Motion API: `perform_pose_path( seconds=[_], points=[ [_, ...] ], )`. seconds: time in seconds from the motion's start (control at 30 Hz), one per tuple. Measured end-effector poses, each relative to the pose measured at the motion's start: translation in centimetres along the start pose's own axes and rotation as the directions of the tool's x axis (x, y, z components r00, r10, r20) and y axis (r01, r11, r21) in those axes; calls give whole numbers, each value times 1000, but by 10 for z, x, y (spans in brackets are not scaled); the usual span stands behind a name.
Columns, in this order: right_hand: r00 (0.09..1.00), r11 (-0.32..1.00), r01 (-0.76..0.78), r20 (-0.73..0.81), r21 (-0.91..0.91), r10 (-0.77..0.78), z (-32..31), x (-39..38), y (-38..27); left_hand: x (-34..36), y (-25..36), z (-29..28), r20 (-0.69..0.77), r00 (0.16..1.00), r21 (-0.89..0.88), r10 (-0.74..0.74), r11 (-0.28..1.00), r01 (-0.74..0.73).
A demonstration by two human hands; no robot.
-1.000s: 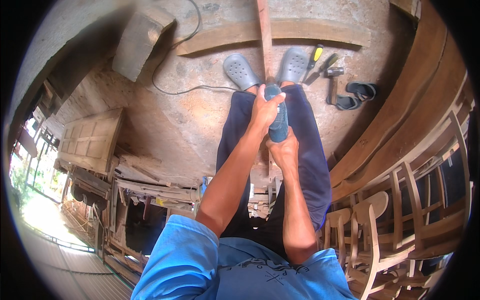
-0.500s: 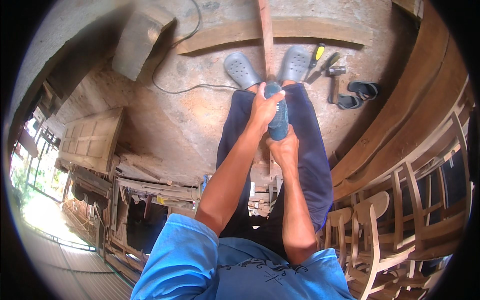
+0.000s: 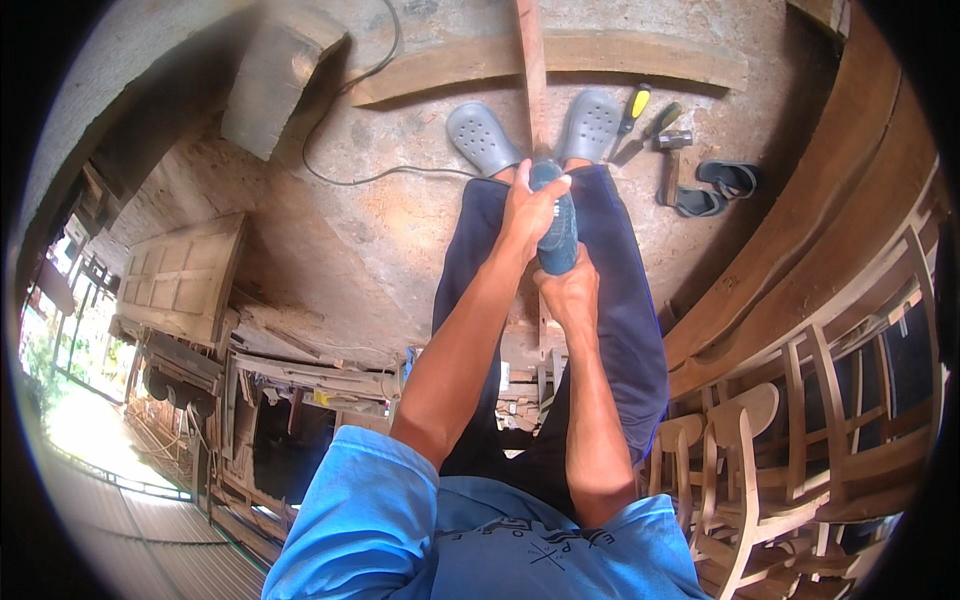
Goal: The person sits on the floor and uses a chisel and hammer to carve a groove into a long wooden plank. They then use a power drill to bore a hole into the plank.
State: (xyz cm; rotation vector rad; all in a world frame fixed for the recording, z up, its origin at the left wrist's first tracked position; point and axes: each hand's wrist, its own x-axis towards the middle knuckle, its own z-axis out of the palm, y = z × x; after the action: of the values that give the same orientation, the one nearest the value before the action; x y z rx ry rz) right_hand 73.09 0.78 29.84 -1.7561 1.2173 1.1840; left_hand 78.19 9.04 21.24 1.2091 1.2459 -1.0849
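A long-bodied teal power tool (image 3: 560, 235) is gripped in both hands between my knees. My left hand (image 3: 532, 205) wraps round its far part, with the thumb across the top. My right hand (image 3: 570, 290) closes round its near end. Under the tool runs a narrow reddish wooden strip (image 3: 534, 75), passing between my feet and on toward the far edge. The tool's tip sits over this strip; its working end is hidden, so contact cannot be told.
Crosswise beyond my grey clogs (image 3: 592, 125) lies a wooden beam (image 3: 640, 57). A yellow-and-black-handled tool (image 3: 634, 108), a hammer (image 3: 673, 165) and sandals (image 3: 728, 180) lie on the right. A black cable (image 3: 350, 183) crosses the floor leftward. Wooden chair frames (image 3: 745, 430) stand at the near right.
Both hands and the power tool have shifted very slightly away from me along the strip. My grip looks the same.
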Motion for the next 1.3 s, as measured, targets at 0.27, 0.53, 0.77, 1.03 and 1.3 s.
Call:
perform_pose_path(
  seconds=[0.27,0.53,0.77,1.03,1.3],
  points=[
    [1000,1000,-21,-4,-19,21,1,3,0,5,0,-1,15,1000,-22,-17,1000,17],
    [1000,999,-24,17,-40,25,2,10,6,6,0,2,9,1000,-63,-9,998,9],
    [1000,998,21,-10,-59,-21,8,12,13,11,-6,-3,43,999,-74,-1,997,4],
    [1000,998,8,-7,-55,-9,4,5,8,6,-9,-2,32,999,-75,2,997,1],
    [1000,999,25,7,-29,-25,-2,-7,9,-9,-7,-1,18,1000,-65,15,998,-14]
  ],
)
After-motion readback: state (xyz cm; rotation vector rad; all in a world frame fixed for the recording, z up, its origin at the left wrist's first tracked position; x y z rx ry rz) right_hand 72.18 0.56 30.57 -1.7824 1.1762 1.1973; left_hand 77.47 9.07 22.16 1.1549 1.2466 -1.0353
